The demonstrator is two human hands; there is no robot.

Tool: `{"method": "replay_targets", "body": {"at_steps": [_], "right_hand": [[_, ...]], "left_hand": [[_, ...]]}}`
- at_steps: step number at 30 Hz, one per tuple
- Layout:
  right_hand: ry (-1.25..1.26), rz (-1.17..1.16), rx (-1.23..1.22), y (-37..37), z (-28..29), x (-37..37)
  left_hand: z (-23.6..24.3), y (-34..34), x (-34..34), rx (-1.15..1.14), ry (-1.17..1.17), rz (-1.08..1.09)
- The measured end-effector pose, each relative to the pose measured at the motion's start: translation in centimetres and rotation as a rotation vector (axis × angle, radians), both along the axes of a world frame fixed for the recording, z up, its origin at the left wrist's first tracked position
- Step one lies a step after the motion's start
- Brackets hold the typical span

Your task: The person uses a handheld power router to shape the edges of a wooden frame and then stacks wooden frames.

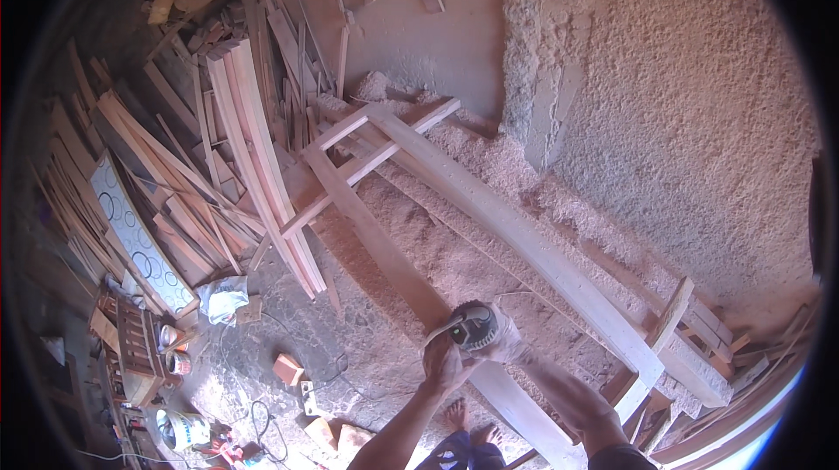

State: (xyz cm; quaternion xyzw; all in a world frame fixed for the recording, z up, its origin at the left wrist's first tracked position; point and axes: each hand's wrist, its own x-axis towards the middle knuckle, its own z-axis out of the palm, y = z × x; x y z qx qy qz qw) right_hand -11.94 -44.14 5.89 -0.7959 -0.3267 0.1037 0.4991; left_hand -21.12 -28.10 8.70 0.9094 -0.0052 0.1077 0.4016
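My two hands are closed round a power tool (473,327) with a round, dark, vented top. Its base is hidden, so whether it is a sander or a router I cannot tell. My left hand (444,362) wraps its near left side, and my right hand (502,338) grips its right side. The tool is over the near rail (377,247) of a long wooden frame. The frame's far rail (494,212) runs roughly alongside, and short crosspieces join the two at the far left end. The frame rests across bare wooden supports (384,153).
Planks and offcuts (166,181) lean in a heap at the left, near a stack of thick boards (253,146). Sawdust (577,216) lies below the frame and along the rough wall (664,103). A white bucket (182,429), wood blocks (287,369) and a cable (262,422) lie on the floor.
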Motion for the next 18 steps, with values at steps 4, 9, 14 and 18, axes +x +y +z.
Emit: {"method": "replay_targets", "body": {"at_steps": [4,9,14,18], "right_hand": [[0.177,-0.136,-0.038,-2.3,3.6,-3.2],[0.312,-0.221,-0.205,-8.1,8.3,-7.4],[0.356,-0.304,-0.362,-11.0,11.1,-12.5],[0.320,-0.367,-0.407,-13.6,11.4,-16.3]], "left_hand": [[-0.9,1.0,-3.3,0.122,-0.035,-0.180],[8.7,-3.2,-6.4,-0.572,-0.178,-0.011],[9.8,-7.7,-7.7,-0.402,-0.237,0.010],[10.7,-9.6,-9.6,-0.396,-0.283,-0.037]]}}
